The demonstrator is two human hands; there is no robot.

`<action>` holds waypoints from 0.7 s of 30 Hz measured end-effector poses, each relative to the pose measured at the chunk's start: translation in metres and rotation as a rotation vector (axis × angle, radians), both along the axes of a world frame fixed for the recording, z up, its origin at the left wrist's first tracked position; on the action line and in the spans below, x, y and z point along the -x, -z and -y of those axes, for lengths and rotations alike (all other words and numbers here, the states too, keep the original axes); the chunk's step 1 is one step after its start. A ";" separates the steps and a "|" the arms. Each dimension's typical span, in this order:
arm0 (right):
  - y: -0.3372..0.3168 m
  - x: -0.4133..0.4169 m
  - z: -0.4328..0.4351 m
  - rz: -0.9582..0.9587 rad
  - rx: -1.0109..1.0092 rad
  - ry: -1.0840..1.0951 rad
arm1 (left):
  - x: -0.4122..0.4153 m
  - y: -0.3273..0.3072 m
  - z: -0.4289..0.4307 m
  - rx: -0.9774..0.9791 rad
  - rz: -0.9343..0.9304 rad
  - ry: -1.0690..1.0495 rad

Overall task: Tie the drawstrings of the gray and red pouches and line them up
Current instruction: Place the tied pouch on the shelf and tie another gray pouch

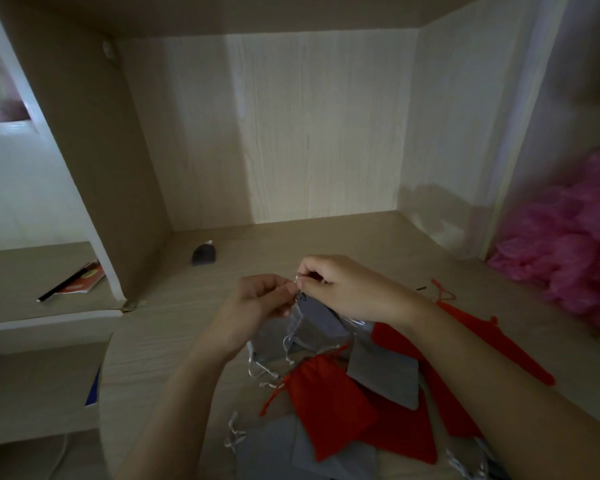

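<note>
The small gray fabric pouch is hanging mouth-up above the heap of red and gray pouches on the pale wooden desk. The left hand and right hand are pinching its silver cord; pulling evenly should be seating the knot snugly.

A gray pouch hangs between the left hand and right hand, its silver drawstring pinched at its mouth. Below the wrists lie overlapped red pouches and gray pouches.
</note>
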State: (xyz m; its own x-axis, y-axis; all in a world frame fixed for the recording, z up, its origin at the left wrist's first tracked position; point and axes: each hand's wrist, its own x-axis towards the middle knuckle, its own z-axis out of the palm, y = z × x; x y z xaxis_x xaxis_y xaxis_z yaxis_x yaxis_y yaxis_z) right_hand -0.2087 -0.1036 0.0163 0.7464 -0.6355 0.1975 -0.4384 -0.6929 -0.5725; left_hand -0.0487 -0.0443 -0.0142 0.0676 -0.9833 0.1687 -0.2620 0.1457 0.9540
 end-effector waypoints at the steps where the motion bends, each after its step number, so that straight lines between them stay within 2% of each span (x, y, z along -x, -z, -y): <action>1: -0.001 0.000 -0.001 -0.007 0.001 -0.009 | -0.001 0.000 0.000 -0.003 -0.017 0.022; 5: -0.001 -0.001 -0.004 -0.039 -0.014 -0.020 | 0.005 0.000 -0.003 0.096 0.112 -0.092; 8: -0.001 -0.001 -0.003 0.006 -0.036 -0.003 | 0.009 0.000 -0.005 0.205 0.157 -0.157; 14: 0.001 -0.003 0.003 0.246 -0.194 -0.001 | 0.011 0.002 -0.003 0.364 -0.002 -0.283; 21: -0.004 -0.001 0.001 0.372 -0.193 -0.010 | 0.022 -0.001 -0.005 0.441 -0.135 -0.222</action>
State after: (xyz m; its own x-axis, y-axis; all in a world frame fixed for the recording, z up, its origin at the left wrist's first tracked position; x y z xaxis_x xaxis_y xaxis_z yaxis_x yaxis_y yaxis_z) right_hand -0.2081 -0.1049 0.0201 0.6532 -0.6801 0.3328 -0.1705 -0.5604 -0.8105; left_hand -0.0711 -0.0389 -0.0134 0.3165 -0.7800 0.5398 -0.2114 0.4967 0.8418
